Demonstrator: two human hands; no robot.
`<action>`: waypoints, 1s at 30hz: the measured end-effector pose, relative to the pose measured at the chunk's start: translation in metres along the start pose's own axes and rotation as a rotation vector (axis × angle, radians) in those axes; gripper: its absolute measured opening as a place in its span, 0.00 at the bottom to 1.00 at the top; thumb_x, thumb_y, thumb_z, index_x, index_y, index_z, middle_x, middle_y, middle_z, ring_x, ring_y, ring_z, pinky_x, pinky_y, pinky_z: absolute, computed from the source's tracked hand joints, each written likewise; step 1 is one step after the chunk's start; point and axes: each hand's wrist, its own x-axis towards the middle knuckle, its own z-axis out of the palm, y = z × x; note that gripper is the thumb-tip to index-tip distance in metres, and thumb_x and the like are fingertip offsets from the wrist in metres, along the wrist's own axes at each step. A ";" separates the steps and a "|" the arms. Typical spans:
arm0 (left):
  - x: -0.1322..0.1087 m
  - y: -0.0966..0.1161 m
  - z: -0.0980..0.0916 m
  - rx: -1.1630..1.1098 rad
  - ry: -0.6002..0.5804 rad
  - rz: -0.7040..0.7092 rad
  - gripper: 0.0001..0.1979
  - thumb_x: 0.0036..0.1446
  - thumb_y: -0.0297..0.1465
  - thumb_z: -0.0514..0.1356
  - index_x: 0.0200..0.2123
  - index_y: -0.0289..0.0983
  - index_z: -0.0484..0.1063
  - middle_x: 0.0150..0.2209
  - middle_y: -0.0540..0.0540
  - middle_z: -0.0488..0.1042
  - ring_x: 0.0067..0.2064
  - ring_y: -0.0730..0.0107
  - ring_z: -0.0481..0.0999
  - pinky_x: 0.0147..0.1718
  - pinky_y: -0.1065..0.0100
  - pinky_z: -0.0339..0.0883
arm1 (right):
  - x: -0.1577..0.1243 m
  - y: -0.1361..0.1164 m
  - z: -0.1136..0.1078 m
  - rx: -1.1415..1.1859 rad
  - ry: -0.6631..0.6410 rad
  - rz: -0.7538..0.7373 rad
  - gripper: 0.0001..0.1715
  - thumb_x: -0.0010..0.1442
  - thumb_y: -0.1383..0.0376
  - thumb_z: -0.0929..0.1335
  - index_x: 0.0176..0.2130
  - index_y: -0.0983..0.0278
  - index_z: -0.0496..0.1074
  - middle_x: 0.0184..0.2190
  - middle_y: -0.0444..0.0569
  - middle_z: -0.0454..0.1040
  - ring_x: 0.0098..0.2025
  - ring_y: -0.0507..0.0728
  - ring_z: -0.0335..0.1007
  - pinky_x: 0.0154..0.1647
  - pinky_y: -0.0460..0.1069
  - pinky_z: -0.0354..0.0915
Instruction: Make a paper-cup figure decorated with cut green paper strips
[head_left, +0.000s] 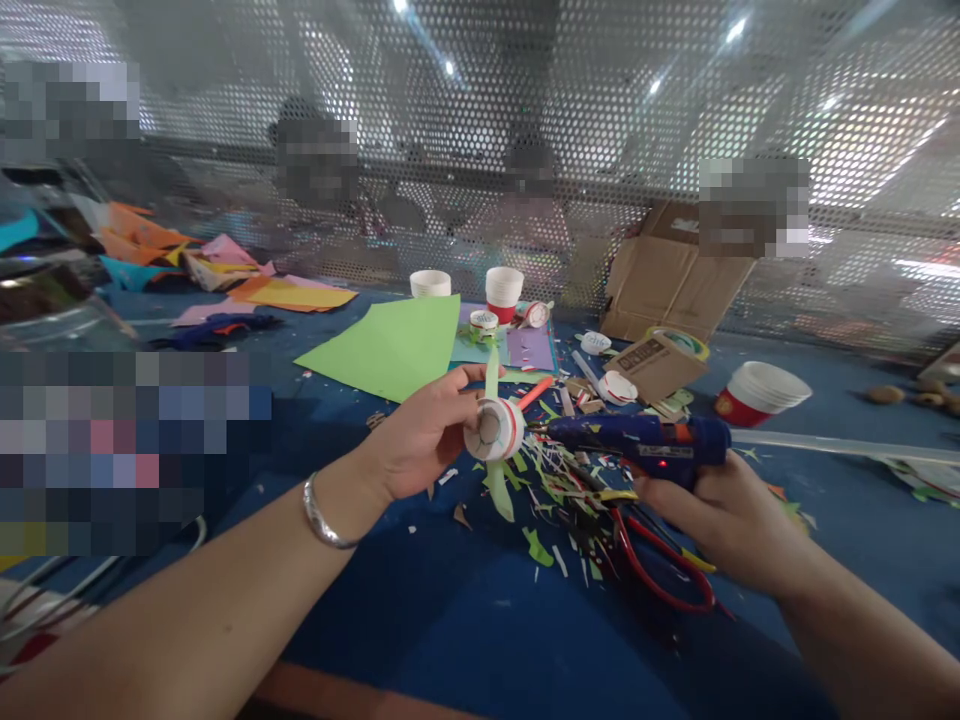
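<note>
My left hand (424,435) is closed around a small paper cup (495,430) held on its side, bottom toward me, with green paper strips sticking up and down from it. My right hand (712,520) grips a blue hot glue gun (645,440), its nozzle pointing left and almost touching the cup's side. A silver bangle sits on my left wrist. Below the gun, red-handled scissors (660,570) lie on the blue table (465,620) among green paper scraps (555,480).
A green paper sheet (390,345) lies behind my left hand. Paper cups (504,290) and tape rolls stand farther back; a stack of red-and-white cups (757,392) lies on the right. A cardboard box (667,275) leans on a perforated metal screen. Coloured paper (225,270) is piled far left.
</note>
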 end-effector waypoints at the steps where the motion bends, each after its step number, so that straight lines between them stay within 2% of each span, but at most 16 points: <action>1: 0.001 0.000 -0.001 -0.012 0.011 -0.003 0.26 0.45 0.23 0.60 0.50 0.36 0.65 0.26 0.55 0.70 0.25 0.75 0.65 0.27 0.70 0.59 | 0.000 0.000 0.000 0.002 0.013 -0.010 0.13 0.54 0.62 0.70 0.21 0.58 0.67 0.16 0.41 0.65 0.30 0.58 0.72 0.33 0.49 0.72; 3: 0.002 -0.001 -0.002 -0.040 0.037 -0.013 0.25 0.44 0.23 0.59 0.49 0.37 0.65 0.24 0.56 0.68 0.25 0.74 0.64 0.28 0.69 0.60 | -0.001 0.000 0.002 0.003 0.044 -0.011 0.10 0.54 0.61 0.70 0.23 0.59 0.71 0.17 0.42 0.68 0.30 0.59 0.72 0.31 0.49 0.72; 7: 0.003 -0.003 -0.003 -0.085 0.035 -0.039 0.23 0.43 0.23 0.59 0.46 0.38 0.65 0.25 0.56 0.68 0.25 0.74 0.64 0.28 0.69 0.61 | -0.002 0.000 0.003 0.032 0.068 -0.002 0.08 0.53 0.60 0.71 0.26 0.60 0.73 0.20 0.43 0.72 0.27 0.57 0.71 0.28 0.48 0.71; 10: 0.003 -0.004 -0.002 -0.090 -0.008 -0.054 0.19 0.44 0.22 0.58 0.42 0.38 0.66 0.25 0.55 0.68 0.25 0.74 0.64 0.28 0.70 0.59 | -0.003 0.004 0.002 -0.028 0.078 0.024 0.09 0.54 0.57 0.72 0.32 0.60 0.76 0.24 0.45 0.78 0.29 0.58 0.74 0.30 0.49 0.74; 14: 0.003 -0.005 -0.001 -0.095 -0.036 -0.057 0.16 0.45 0.22 0.58 0.40 0.38 0.67 0.24 0.55 0.68 0.25 0.75 0.64 0.28 0.70 0.57 | -0.003 0.008 0.002 -0.072 0.059 0.015 0.11 0.56 0.55 0.73 0.33 0.60 0.77 0.28 0.47 0.80 0.32 0.60 0.76 0.35 0.51 0.76; 19: 0.004 -0.006 -0.002 -0.093 -0.044 -0.072 0.14 0.45 0.22 0.60 0.37 0.38 0.66 0.25 0.55 0.69 0.25 0.76 0.65 0.28 0.71 0.58 | -0.003 0.001 0.004 -0.043 0.056 -0.104 0.08 0.57 0.58 0.72 0.30 0.59 0.75 0.23 0.45 0.76 0.29 0.58 0.73 0.35 0.50 0.75; 25: 0.005 -0.007 -0.002 -0.100 -0.022 -0.093 0.17 0.42 0.23 0.60 0.38 0.38 0.68 0.25 0.54 0.69 0.25 0.76 0.66 0.27 0.72 0.58 | -0.005 0.000 0.003 -0.090 0.045 -0.119 0.10 0.59 0.57 0.71 0.28 0.58 0.75 0.21 0.45 0.74 0.31 0.60 0.74 0.38 0.52 0.75; 30: 0.005 -0.008 -0.002 -0.106 -0.018 -0.091 0.18 0.42 0.22 0.59 0.40 0.38 0.68 0.26 0.54 0.69 0.25 0.76 0.65 0.27 0.72 0.58 | -0.005 0.002 0.003 -0.092 0.031 -0.122 0.08 0.60 0.59 0.71 0.31 0.59 0.77 0.24 0.45 0.76 0.31 0.58 0.72 0.36 0.50 0.73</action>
